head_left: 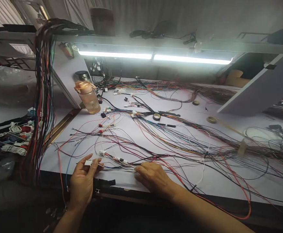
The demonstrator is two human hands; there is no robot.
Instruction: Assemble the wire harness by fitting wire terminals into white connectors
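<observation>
Connector [88,162]: white, small, blocky, gripped between left hand [83,176]'s thumb and fingers, near counter's front edge. Wires [129,169]: thin, pale, pinched in right hand [153,178]. Counter [122,147]: whitish, wire-strewn. Room: dim; lit tubes [192,59] above; bottle [89,97] at left.

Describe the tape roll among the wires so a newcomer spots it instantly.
Start at the white worktable under the two bright light tubes. Near its middle, dark wires run across, and a small tape roll sits among them. Of three such rolls in view, it is the leftmost; the other two lie off to its right.
</observation>
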